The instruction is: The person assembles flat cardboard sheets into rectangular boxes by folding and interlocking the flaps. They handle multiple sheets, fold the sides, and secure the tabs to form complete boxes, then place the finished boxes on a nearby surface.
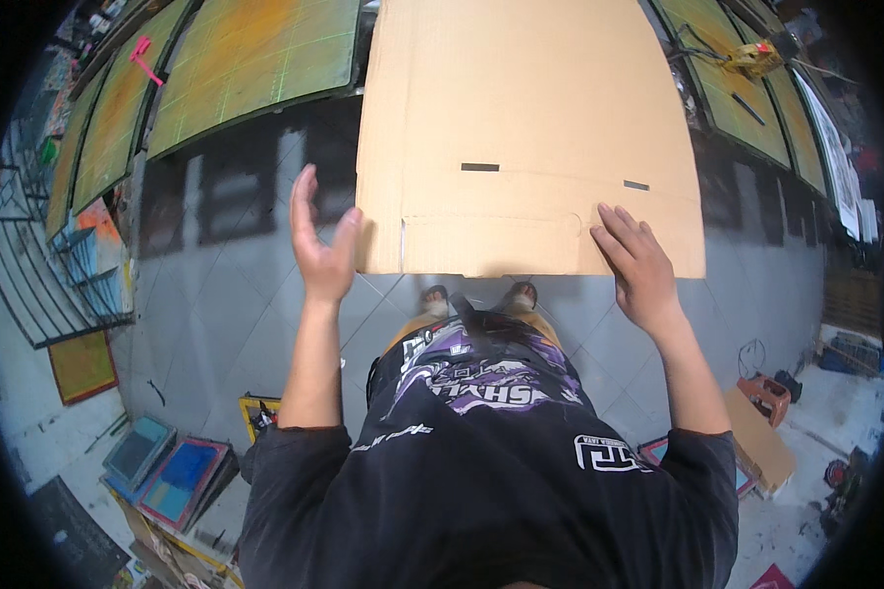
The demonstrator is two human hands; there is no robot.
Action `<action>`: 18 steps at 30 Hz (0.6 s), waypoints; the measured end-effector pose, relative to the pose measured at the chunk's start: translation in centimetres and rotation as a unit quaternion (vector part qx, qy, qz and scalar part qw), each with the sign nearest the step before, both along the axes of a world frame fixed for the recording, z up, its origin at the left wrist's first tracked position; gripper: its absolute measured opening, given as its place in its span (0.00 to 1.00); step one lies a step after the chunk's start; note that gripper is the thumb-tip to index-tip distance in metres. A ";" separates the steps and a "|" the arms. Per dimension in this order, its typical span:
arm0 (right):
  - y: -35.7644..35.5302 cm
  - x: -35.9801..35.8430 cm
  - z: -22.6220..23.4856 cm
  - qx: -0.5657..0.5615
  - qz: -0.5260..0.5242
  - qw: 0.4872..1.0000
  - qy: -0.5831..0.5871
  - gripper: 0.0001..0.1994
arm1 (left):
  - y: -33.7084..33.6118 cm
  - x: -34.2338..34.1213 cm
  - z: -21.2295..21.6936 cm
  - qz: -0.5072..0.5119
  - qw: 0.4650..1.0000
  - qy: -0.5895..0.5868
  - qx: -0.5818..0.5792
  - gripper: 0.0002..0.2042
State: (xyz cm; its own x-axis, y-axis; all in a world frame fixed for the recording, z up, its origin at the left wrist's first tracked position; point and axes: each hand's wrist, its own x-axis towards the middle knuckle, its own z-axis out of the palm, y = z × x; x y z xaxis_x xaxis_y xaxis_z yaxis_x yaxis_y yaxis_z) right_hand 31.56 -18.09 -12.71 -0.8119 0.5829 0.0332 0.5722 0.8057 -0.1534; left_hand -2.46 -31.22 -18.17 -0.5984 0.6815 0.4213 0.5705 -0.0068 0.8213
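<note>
A large sheet of tan cardboard point(530, 98) stretches away in front of me, with its near edge just beyond my feet. Two short slots and a slit run through its near part. My left hand point(324, 250) is at the sheet's left edge, thumb spread from the raised fingers, gripping nothing; whether the thumb touches the edge is unclear. My right hand point(640, 265) rests with its outstretched fingers on the near right part of the cardboard. What bears the sheet is hidden beneath it.
Greenish-yellow flat boards point(255, 59) stand left and right of the cardboard. A yellow tool point(751, 59) with a cable lies on the right boards, a pink item point(144, 59) on the left. A metal rack point(49, 245) and framed screens point(182, 481) are at left.
</note>
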 end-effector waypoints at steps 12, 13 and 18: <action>0.4 2.1 -2.6 0.083 0.004 0.985 0.153 0.21 | 0.3 5.5 0.3 -0.225 0.902 0.348 -0.120 0.21; 0.7 2.0 -2.6 0.092 0.017 0.982 0.162 0.21 | 0.3 5.7 0.0 -0.215 0.905 0.348 -0.118 0.21; 0.6 2.3 -3.4 0.071 0.026 0.977 0.201 0.20 | 0.1 6.2 0.7 -0.209 0.913 0.329 -0.122 0.24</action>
